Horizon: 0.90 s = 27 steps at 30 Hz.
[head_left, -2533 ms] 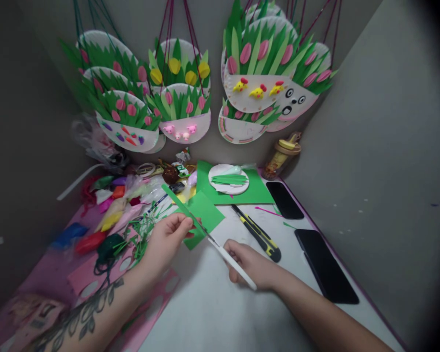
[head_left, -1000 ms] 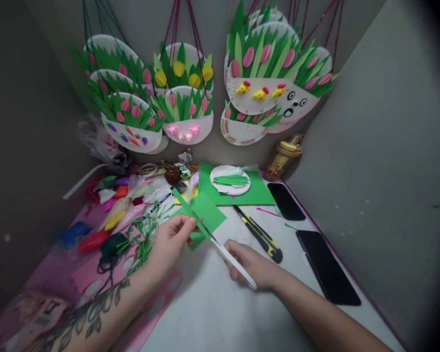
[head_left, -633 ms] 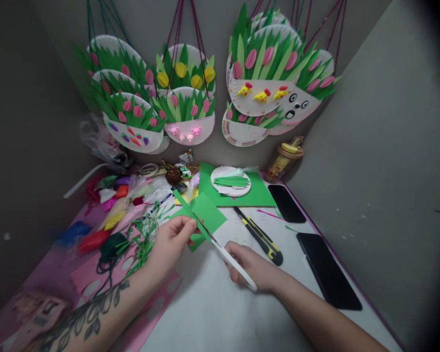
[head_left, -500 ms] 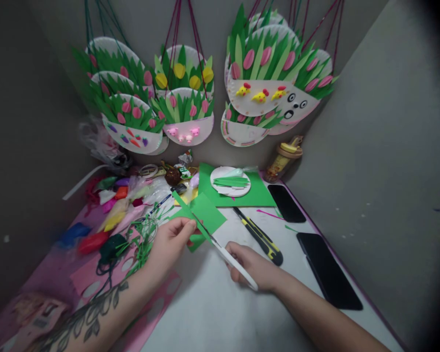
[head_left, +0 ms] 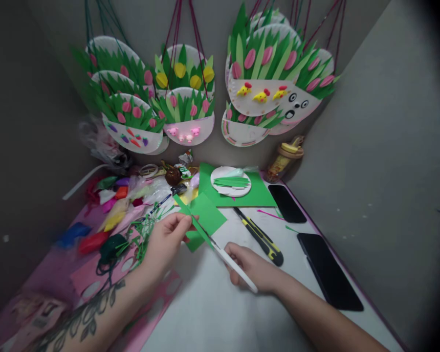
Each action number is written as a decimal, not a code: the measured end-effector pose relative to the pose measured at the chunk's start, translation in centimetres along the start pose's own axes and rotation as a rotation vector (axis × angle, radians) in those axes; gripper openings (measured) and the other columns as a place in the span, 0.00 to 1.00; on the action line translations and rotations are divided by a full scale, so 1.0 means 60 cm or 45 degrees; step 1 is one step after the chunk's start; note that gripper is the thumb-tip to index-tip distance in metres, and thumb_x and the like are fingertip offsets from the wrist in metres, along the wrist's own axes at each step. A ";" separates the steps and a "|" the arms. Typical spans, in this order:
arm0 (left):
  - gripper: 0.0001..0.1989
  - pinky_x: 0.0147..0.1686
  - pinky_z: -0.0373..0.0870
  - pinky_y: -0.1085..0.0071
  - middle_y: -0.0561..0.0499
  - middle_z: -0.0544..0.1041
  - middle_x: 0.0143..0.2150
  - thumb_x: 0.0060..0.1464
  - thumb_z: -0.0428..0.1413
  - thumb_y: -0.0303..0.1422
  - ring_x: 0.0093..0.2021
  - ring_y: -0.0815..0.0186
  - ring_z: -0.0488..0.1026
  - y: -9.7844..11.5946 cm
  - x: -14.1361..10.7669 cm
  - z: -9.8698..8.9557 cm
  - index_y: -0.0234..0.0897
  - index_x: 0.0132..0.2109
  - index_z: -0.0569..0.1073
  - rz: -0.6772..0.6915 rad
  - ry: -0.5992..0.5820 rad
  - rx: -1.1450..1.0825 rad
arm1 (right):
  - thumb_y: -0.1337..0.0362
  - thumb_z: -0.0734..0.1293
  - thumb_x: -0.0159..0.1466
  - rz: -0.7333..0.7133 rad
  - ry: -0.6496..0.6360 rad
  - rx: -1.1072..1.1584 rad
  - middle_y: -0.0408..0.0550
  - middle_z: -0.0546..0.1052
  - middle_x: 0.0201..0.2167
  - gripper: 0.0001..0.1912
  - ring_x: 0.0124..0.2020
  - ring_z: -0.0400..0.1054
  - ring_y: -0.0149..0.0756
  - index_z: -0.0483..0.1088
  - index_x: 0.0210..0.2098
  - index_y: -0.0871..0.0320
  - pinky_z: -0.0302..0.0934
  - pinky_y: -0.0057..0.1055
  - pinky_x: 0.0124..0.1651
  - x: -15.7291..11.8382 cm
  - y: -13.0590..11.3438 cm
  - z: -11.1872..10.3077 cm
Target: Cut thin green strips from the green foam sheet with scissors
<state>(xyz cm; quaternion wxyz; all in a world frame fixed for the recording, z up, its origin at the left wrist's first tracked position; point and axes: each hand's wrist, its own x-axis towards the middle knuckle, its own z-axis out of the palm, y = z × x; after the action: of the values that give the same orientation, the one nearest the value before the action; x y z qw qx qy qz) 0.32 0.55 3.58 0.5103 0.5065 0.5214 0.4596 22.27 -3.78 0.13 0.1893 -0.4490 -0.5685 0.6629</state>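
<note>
Left hand [head_left: 168,239] pinching narrow green paper strip [head_left: 201,233]; right hand [head_left: 247,268] clasping white-handled scissors [head_left: 227,257], slim blades along strip.

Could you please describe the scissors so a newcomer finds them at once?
Over the white tabletop, find the right hand. It holds the scissors, blades at a green strip. Unlike the black-and-yellow cutter nearby, their handle is white.
</note>
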 end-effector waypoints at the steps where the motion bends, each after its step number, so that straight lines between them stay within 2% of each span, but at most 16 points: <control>1: 0.15 0.25 0.67 0.76 0.50 0.77 0.29 0.51 0.56 0.44 0.32 0.66 0.73 -0.001 -0.002 0.001 0.36 0.29 0.71 -0.005 -0.005 0.006 | 0.71 0.65 0.46 -0.012 -0.003 -0.001 0.33 0.67 0.19 0.14 0.20 0.58 0.25 0.56 0.29 0.55 0.48 0.21 0.22 0.000 0.000 0.001; 5: 0.15 0.25 0.67 0.76 0.52 0.75 0.27 0.52 0.56 0.44 0.32 0.66 0.72 -0.003 -0.006 0.003 0.36 0.29 0.71 -0.001 -0.004 0.020 | 0.70 0.66 0.47 -0.040 -0.005 0.007 0.33 0.68 0.20 0.14 0.21 0.59 0.25 0.56 0.29 0.55 0.49 0.21 0.22 0.001 -0.001 0.003; 19: 0.14 0.25 0.65 0.76 0.51 0.75 0.28 0.52 0.55 0.43 0.30 0.67 0.71 -0.004 -0.006 0.002 0.36 0.30 0.72 0.045 -0.013 0.039 | 0.70 0.65 0.46 0.034 0.031 0.046 0.33 0.67 0.18 0.14 0.19 0.57 0.25 0.56 0.28 0.55 0.47 0.21 0.21 0.002 -0.004 0.005; 27: 0.14 0.26 0.65 0.75 0.53 0.73 0.26 0.54 0.54 0.43 0.28 0.68 0.68 -0.010 -0.016 0.010 0.36 0.30 0.71 0.035 -0.061 0.081 | 0.70 0.66 0.48 -0.052 0.008 -0.007 0.34 0.67 0.21 0.14 0.21 0.57 0.24 0.55 0.30 0.55 0.47 0.21 0.23 -0.001 0.002 0.009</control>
<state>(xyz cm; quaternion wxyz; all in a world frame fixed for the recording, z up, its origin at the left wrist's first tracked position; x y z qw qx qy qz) 0.83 -0.45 3.04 0.4997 0.5406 0.5164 0.4375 21.89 -4.16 0.03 0.2034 -0.4400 -0.5787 0.6558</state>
